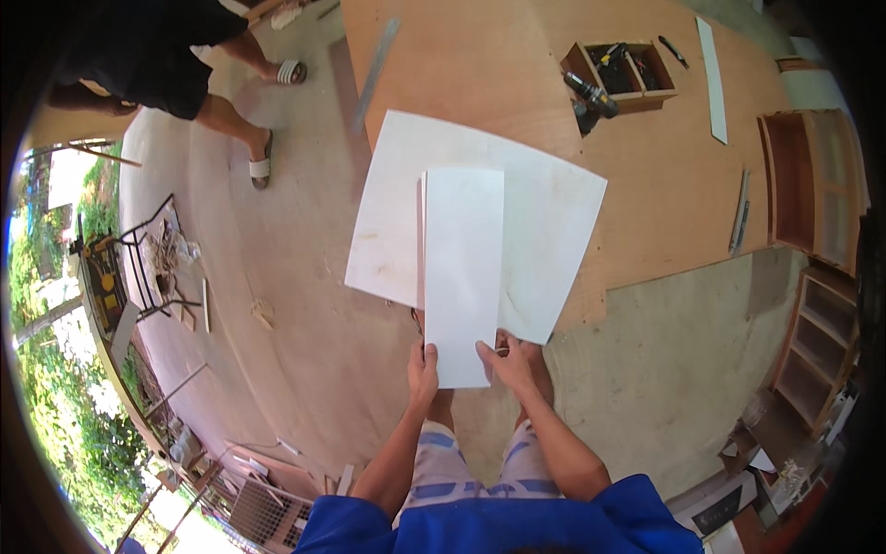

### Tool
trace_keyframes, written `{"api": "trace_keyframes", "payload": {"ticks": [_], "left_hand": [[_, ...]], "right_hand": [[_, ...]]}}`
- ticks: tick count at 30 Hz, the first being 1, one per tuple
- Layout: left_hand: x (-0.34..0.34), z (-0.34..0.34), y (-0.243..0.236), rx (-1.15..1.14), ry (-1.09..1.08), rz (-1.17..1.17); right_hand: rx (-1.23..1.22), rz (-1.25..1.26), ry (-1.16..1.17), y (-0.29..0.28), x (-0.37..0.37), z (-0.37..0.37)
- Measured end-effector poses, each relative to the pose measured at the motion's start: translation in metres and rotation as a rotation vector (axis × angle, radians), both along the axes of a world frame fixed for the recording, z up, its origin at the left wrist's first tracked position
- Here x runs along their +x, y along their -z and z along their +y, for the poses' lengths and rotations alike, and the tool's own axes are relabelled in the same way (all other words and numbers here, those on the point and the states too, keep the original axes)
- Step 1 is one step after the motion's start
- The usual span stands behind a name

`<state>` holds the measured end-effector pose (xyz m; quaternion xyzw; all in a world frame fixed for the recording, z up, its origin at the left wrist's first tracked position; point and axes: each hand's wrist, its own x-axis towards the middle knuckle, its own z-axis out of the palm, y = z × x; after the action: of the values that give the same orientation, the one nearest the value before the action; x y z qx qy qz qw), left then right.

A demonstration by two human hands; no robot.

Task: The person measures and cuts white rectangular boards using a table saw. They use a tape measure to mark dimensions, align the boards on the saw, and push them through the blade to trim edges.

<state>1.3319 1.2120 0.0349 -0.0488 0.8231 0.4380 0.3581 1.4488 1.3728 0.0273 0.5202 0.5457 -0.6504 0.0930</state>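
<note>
A long narrow white board (464,268) extends away from me, gripped by its near end. My left hand (422,371) is closed on its left edge, thumb on top and fingers underneath. On the opposite edge my right hand (509,364) pinches the board the same way. A thin edge along the left side suggests another board beneath, though I cannot tell for certain. Behind it, a larger white panel (388,198) lies on the corner of the plywood-topped table (646,198) and overhangs the near side. The narrow board's far end overlaps this panel.
On the table are a wooden tool box (637,98), a cordless drill (591,94), a white strip (711,78) and a metal ruler (377,74). A person (217,106) stands at far left. Wooden shelves (814,346) stand right; a black metal frame (143,249) stands left.
</note>
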Motion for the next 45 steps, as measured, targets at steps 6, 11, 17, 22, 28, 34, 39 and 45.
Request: {"api": "trace_keyframes", "payload": {"ticks": [6,11,17,22,28,34,39,45], "left_hand": [[-0.120,0.015,0.026,-0.024,0.142,0.078],[-0.274,0.125,-0.014,-0.213,0.491,0.203],[-0.445,0.237,-0.031,-0.354,0.895,0.377],[-0.542,0.335,-0.032,-0.090,0.866,0.108],[-0.561,0.387,-0.043,-0.591,0.956,0.898],[-0.466,0.200,0.022,-0.295,0.646,1.034],[-0.278,-0.006,0.074,-0.437,0.304,0.598],[-0.100,-0.051,0.060,-0.040,-0.383,-0.335]], "right_hand": [[0.142,0.100,0.156,0.015,-0.041,0.048],[0.632,-0.424,-0.304,0.015,-0.116,0.100],[0.424,-0.689,-0.367,0.023,-0.164,0.104],[0.388,-0.725,-0.375,0.028,-0.166,0.109],[0.414,-0.766,-0.343,0.027,-0.169,0.103],[0.421,-0.726,-0.351,0.024,-0.176,0.101],[0.446,-0.727,-0.348,0.024,-0.174,0.098],[0.518,-0.603,-0.448,0.026,-0.153,0.098]]}}
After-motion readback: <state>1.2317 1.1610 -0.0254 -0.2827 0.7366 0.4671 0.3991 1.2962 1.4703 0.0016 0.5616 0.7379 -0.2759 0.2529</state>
